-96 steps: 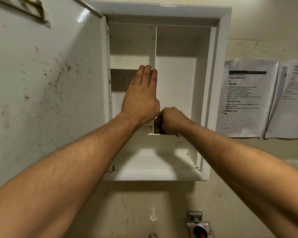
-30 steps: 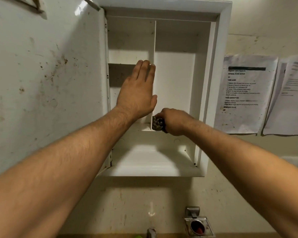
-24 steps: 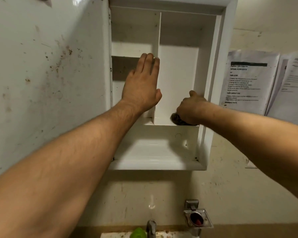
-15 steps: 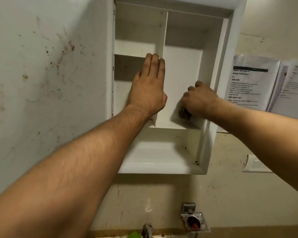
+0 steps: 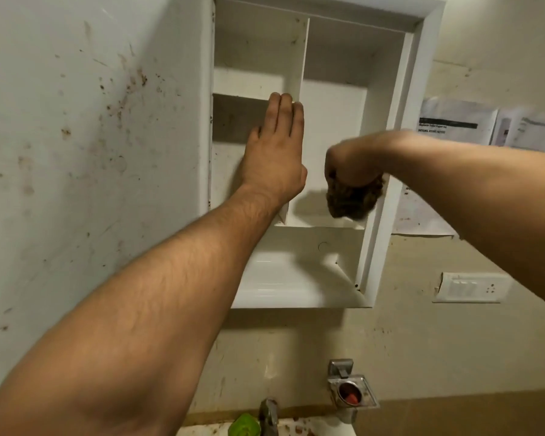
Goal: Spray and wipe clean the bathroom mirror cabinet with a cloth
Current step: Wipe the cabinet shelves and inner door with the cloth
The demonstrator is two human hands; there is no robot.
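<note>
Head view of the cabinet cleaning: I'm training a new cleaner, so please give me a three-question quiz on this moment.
1. True or false: the cabinet door is shut.
2. Which hand holds the cloth? A) left B) right C) neither
3. Fill in: the left hand lies flat against the upright ____.

Key: 1 false, the stained door stands open. 2 B, the right hand has a closed grip on it, inside the right-hand compartment. 3 divider.

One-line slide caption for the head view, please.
Left hand flat on cabinet divider; right hand holds dark cloth inside right compartment.
</note>
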